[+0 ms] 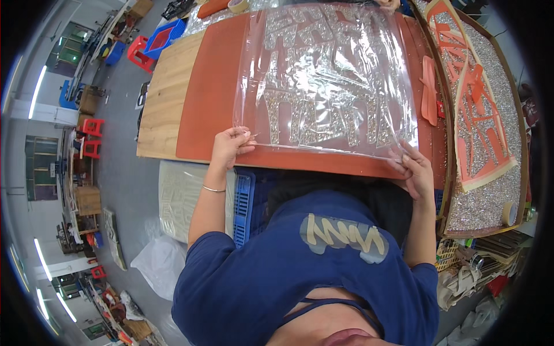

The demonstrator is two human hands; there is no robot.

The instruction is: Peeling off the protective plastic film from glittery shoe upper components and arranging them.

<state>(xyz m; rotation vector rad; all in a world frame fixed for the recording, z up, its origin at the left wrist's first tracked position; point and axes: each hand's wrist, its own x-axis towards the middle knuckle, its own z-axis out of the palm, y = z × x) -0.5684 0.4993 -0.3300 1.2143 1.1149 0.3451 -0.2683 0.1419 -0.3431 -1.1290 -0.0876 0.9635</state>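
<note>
The clear film (336, 85) is positioned over the red-brown mat (210, 86), its near edge running just inside and roughly along the near edge of the mat. The left hand (234, 145) grips the near left corner of the film, with the thumb and fingers closed on the sheet in a narrow pinch. The right hand (412, 167) holds the near right corner of the film between the thumb and fingers, close to the near right corner of the mat; the remaining fingers are spread. Glittering cut-out shapes (293, 118) show through the film in rows, partly obscured by glare. Another person's hand (390, 4) is at the far edge of the film; its grip cannot be told. The mat rests on a wooden board (164, 101), which is exposed along the left edge of the mat. An orange strip (428, 95) lies near the right edge of the mat. Beside that edge stands a tray (524, 173) covered with glittering granules (476, 212). An orange stencil with a cream border (462, 144) lies on the granules, and a tape roll (509, 213) sits at the near right corner of the tray. Below the near edge of the board are a pale sheet (183, 199) and a blue plastic crate (243, 202).
</note>
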